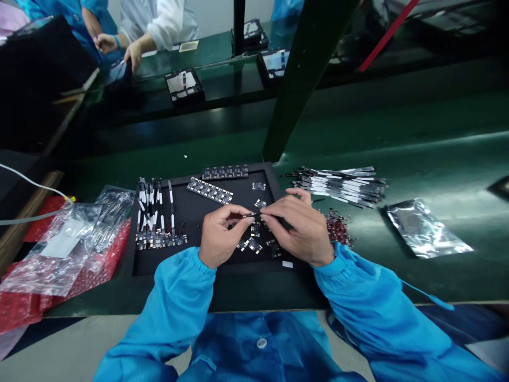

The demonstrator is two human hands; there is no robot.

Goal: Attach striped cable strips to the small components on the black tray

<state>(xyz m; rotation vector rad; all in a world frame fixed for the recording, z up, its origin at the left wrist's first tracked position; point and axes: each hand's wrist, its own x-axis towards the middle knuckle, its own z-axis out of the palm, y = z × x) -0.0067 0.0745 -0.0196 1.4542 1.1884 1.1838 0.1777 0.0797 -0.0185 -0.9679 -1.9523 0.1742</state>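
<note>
My left hand (220, 236) and my right hand (298, 228) meet above a black tray (159, 262), and their fingertips pinch a small dark strip (250, 215) between them. Small black circuit boards (254, 244) lie loose just below my fingers. Two rows of joined boards (210, 190) sit near the tray's far edge. Black-and-white flat strips (149, 204) lie side by side on the tray's left part. Beyond my right hand is a bundle of similar strips (342, 185), and a heap of tiny dark red parts (338, 228) lies by my right wrist.
A silver antistatic bag (423, 229) lies on the green bench (417, 127) at right. Clear plastic bags on red bubble wrap (67, 249) are heaped at left. A dark post (302, 79) rises mid-bench. Beyond it, a co-worker's hands (119, 50) work near black trays (185, 85).
</note>
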